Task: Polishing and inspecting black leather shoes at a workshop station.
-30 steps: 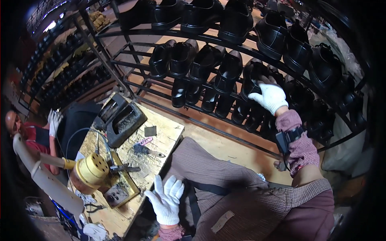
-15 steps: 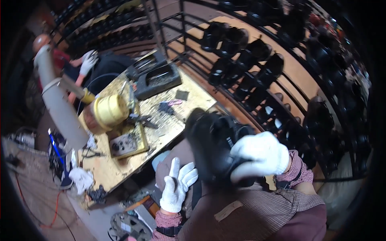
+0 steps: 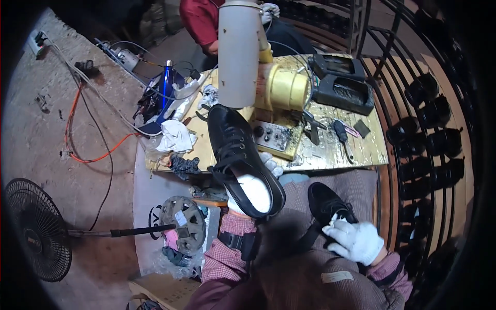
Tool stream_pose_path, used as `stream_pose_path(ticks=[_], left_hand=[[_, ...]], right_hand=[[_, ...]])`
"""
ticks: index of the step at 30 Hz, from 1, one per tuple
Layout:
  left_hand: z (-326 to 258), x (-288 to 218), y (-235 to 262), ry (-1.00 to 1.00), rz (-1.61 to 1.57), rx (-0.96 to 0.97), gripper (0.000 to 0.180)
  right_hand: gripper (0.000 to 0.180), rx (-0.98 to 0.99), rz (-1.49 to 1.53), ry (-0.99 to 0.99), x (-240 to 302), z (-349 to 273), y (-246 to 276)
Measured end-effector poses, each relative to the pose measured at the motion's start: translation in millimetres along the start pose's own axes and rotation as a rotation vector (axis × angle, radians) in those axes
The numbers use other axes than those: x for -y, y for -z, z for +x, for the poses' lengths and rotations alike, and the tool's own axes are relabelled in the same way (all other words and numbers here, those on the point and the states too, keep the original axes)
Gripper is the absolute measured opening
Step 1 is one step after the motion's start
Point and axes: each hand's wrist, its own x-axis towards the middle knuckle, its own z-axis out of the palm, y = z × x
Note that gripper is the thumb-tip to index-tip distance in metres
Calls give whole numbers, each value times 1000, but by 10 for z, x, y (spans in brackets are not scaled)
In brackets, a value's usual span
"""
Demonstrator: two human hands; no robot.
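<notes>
A black lace-up shoe [image 3: 232,137] is raised over the table's near edge, its toe pointing away. My left hand [image 3: 271,163], in a white knit glove, grips it from below; part of the fingers shows past its right side. White shows inside the shoe opening, and I cannot tell if it is lining or glove. Over my lap at the right lies a second black shoe [image 3: 325,199], toe pointing away and left. My white-gloved right hand [image 3: 356,240] closes on its heel end, fingers at the opening.
On the wooden table [image 3: 330,155] stands a yellow machine [image 3: 287,88] under a grey duct [image 3: 238,57], near black trays [image 3: 343,95], a screwdriver [image 3: 342,135] and a white cloth [image 3: 176,137]. Shoe racks [image 3: 398,196] line the right. A fan [image 3: 39,230] stands left. A co-worker [image 3: 199,23] sits beyond.
The view has swung left. Black footwear that was by my right hand is now apart as two shoes. My left hand, formerly open and bare of objects, now holds one, raised.
</notes>
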Motion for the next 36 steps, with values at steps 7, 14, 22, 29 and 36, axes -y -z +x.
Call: stream_pose_path(ticks=[7, 14, 22, 29, 36], left_hand=[[603, -179, -195, -90, -439, 182, 57], [5, -185, -272, -92, -337, 54, 64], [-487, 146, 3, -24, 195, -116, 127], [-565, 19, 31, -71, 261, -143, 126], [-202, -220, 122, -73, 178, -140, 121]], right_hand=[[47, -166, 153, -168, 3, -68, -100], [52, -312, 359, -81, -90, 76, 63], [65, -47, 709, 236, -88, 1100, 731], [42, 40, 559, 258, 143, 1534, 291], [76, -80, 610, 222, 71, 1204, 344]])
